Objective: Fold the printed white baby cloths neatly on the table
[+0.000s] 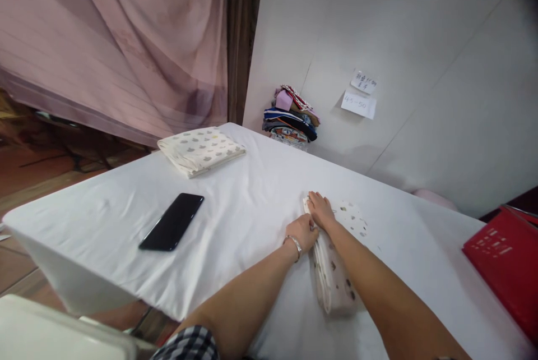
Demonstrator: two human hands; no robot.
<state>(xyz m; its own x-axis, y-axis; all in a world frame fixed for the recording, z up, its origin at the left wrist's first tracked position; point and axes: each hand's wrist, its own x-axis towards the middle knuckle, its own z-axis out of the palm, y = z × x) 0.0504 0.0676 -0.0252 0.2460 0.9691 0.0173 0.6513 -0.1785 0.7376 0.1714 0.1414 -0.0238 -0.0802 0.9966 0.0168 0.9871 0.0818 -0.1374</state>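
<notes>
A white cloth with small brown and dark spots (334, 284) lies folded into a long strip on the white-covered table (252, 225). My left hand (301, 232), with a silver bracelet at the wrist, is closed on the strip's left edge, fingers curled inward. Just beyond it, my right hand (321, 210) bends its fingers over the far end of the same cloth, partly covering it. Part of the spotted cloth spreads flat to the right of my right wrist. My right forearm hides some of the middle.
A folded cream cloth with grey prints (202, 150) lies at the table's far left, with a black phone (172, 221) nearer me. Stacked clothes (291, 116) stand by the wall. A red bag-like item (502, 262) sits at the right edge. A pink curtain (159, 40) hangs behind.
</notes>
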